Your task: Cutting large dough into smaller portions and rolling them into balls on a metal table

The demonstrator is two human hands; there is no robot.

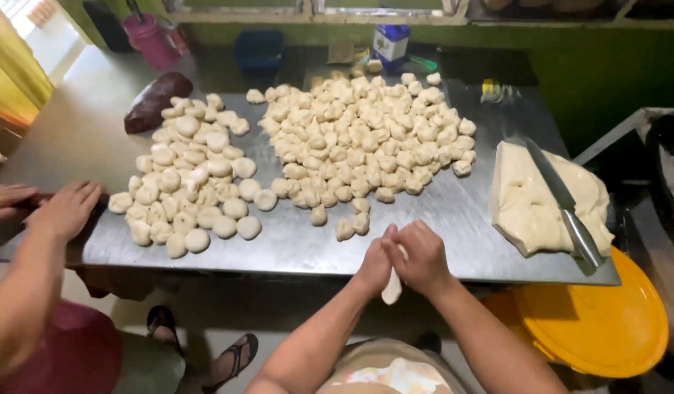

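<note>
I read the view with 6 o'clock at the near edge. Nearest, at 6 o'clock, the left hand (pixel 372 268) and right hand (pixel 423 257) meet just past the near edge of the steel-topped desk (pixel 454 211). Their fingers (pixel 413 237) are pressed together, pinching a pale soft strip of dough (pixel 392 288) that hangs down below the two hands, off the desk edge.

At 4 o'clock, below the desk corner, I note a round yellow plastic lid (pixel 599 321). At 7 o'clock, under the desk, a foot in a dark sandal (pixel 235 357) stands on the floor.

At 9 o'clock a second person's hand (pixel 63 210) lies flat on the left desk edge, fingers slightly spread; another hand (pixel 5 201) of that person is just beside it.

At 3 o'clock a pale flattened slab of dough (pixel 527 197) lies on the desk, with a long steel knife (pixel 563 201) resting across it, handle toward me.

Just beyond my hands, a few small cut dough lumps (pixel 351 222) lie apart. At 10 o'clock sits a cluster of rounded smooth dough balls (pixel 191 182). At 12 o'clock sits a large heap of rough cut dough pieces (pixel 366 135).

Farthest: a dark maroon oblong object (pixel 156 101) at 10 o'clock, a pink plastic container (pixel 151 40) at 11 o'clock, and a blue and white carton (pixel 390 42) at 12 o'clock.
</note>
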